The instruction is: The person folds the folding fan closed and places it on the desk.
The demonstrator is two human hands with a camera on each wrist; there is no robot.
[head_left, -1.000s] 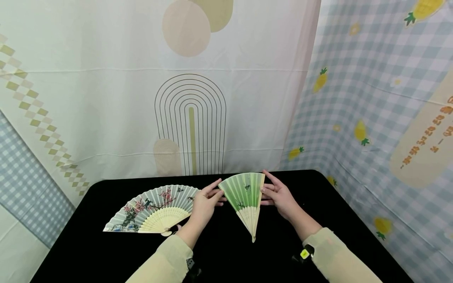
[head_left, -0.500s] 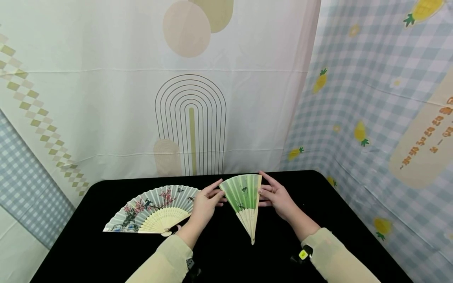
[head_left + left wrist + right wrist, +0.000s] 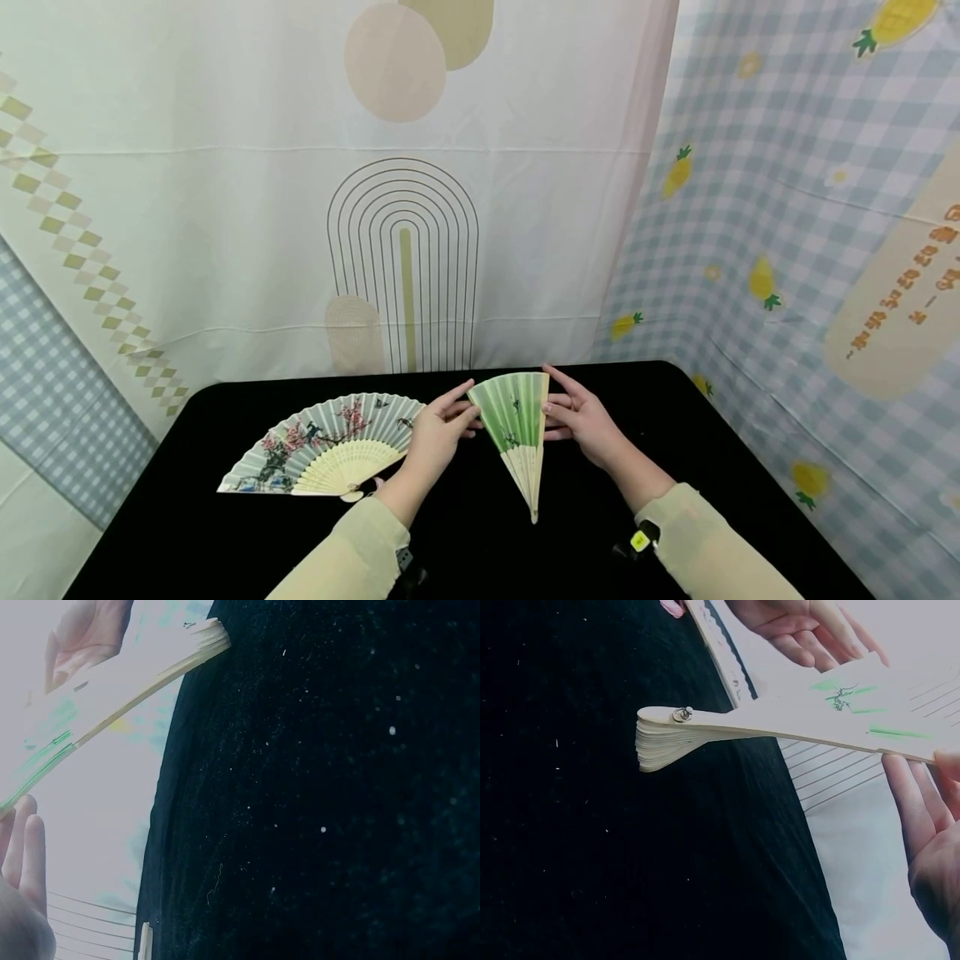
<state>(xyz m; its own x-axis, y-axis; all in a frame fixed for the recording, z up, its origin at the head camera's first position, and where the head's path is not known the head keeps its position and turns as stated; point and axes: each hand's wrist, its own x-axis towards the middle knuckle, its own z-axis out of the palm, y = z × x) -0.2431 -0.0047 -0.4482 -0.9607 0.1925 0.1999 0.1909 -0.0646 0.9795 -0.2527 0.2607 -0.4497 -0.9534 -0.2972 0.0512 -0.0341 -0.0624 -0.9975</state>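
A partly spread green folding fan (image 3: pixel 513 417) with dark printed figures and pale ribs stands between the hands in the head view, pivot end toward the person. My left hand (image 3: pixel 435 433) pinches its left outer edge near the top between thumb and fingers. On the opposite side, my right hand (image 3: pixel 588 419) pinches the right outer rib, index finger reaching up along the top corner. The metal rivet (image 3: pixel 682 715) and stacked rib ends show in the right wrist view, above the black cloth. A second fan (image 3: pixel 337 433), white with pink blossoms, lies fully spread left of the left hand.
A black cloth (image 3: pixel 480 550) covers the table. Behind it hangs a pale curtain (image 3: pixel 225 275) with printed arches, and at the right a blue checked curtain (image 3: pixel 720 317) with pineapples. The white fan's right end lies close by the left wrist.
My right hand has moved left with the right rib, so the green fan is narrower. Its pivot end has shifted slightly toward the person. The left hand and the white fan hardly move.
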